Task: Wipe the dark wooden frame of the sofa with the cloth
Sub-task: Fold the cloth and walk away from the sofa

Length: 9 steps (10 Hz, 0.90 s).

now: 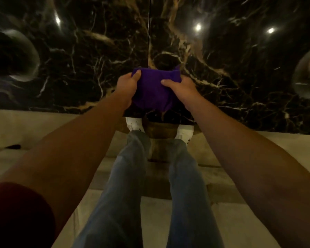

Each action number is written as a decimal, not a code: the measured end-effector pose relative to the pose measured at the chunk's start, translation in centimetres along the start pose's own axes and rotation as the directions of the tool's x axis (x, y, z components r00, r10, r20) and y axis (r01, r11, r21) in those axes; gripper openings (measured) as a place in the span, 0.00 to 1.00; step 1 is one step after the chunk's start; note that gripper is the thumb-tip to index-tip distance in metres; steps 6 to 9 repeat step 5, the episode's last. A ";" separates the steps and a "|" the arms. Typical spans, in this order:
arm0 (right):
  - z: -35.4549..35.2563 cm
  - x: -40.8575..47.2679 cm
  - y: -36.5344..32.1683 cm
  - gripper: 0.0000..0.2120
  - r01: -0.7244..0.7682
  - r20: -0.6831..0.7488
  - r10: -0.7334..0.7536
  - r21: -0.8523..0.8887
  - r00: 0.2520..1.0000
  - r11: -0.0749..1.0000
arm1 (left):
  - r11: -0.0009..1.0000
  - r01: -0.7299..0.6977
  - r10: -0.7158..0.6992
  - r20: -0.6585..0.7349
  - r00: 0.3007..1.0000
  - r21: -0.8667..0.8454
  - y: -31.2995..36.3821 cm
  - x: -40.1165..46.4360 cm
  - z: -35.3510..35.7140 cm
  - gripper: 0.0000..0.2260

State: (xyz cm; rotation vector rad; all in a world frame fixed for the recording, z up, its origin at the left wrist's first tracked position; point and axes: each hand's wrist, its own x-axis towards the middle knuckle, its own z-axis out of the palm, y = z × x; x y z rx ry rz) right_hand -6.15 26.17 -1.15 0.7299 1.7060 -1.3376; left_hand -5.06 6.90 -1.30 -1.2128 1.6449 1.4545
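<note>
A: So, where is the purple cloth [151, 88] at this moment?

B: It is held up in the air in front of the person, over the near edge of a black marble table [222, 72] with gold and white veins. Both hands are clamped on it. The left hand [128, 86] pinches the upper left corner with the thumb on top, and the right hand [179, 86] grips the upper right part. The two hands are near each other, with only the cloth between them.

A: Is the cloth flat or folded?

B: It looks bunched, and the lower part hangs down loosely between the wrists.

A: What else is around?

B: Below the hands I see the person's legs in blue jeans [115, 194] and white shoes [133, 124], standing on a pale floor [34, 126]. Between the shoes there is a brown wooden piece [160, 130] under the table edge, but I cannot tell what it belongs to. The table surface is glossy and reflects three small ceiling lights [198, 27]. A dark red sleeve [16, 215] shows at the lower left.

A: Does something stand in the way of the view?

B: Yes, both forearms cross the picture and hide much of the floor, and the cloth covers part of the table edge.
</note>
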 end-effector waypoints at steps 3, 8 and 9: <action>2.3 1.2 0.2 0.28 0.040 -0.219 -0.147 -0.430 0.964 0.902 | 0.965 -0.119 0.152 -0.126 0.980 0.235 0.0 2.1 -1.8 0.16; 0.2 -2.0 -2.4 0.28 0.016 -0.293 -0.173 -0.469 0.940 0.883 | 0.805 -0.205 0.380 -0.218 0.899 0.557 2.0 -1.1 -3.2 0.22; 0.2 -2.0 -2.4 0.28 0.016 -0.293 -0.173 -0.469 0.940 0.883 | 0.805 -0.205 0.380 -0.218 0.899 0.557 2.0 -1.1 -3.2 0.22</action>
